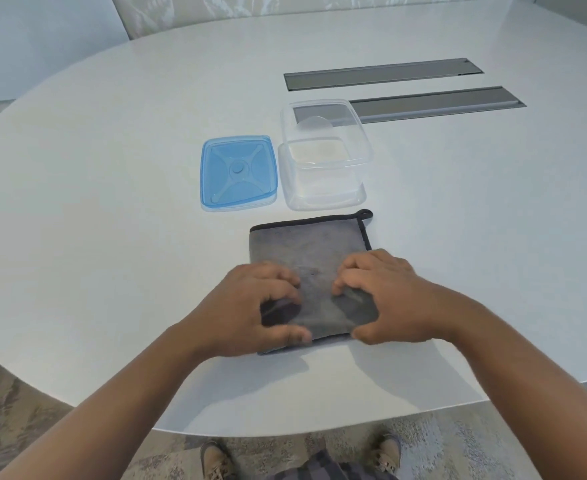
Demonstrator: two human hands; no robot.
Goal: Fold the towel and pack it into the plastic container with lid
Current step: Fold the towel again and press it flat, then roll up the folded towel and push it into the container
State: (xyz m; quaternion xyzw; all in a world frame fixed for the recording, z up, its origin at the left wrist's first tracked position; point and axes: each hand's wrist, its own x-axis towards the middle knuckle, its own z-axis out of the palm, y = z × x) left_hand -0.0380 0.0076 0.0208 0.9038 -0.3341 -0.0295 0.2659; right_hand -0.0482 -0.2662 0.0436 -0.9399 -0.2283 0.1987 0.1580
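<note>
Head view shows left hand (pixel 264 306) and right hand (pixel 385 299) pinching the grey folded microfibre towel's (pixel 306 247) near edge, mid-fold, likely next lifting it toward the clear plastic container (pixel 323 188) beyond them.

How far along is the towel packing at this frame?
Done so far: the blue lid is off and lies left of the open clear container, which holds no towel. The grey towel already looks folded into a compact rectangle on the table. In hand: the left hand and right hand grip its near edge. Left: any further fold, packing, lidding.
</note>
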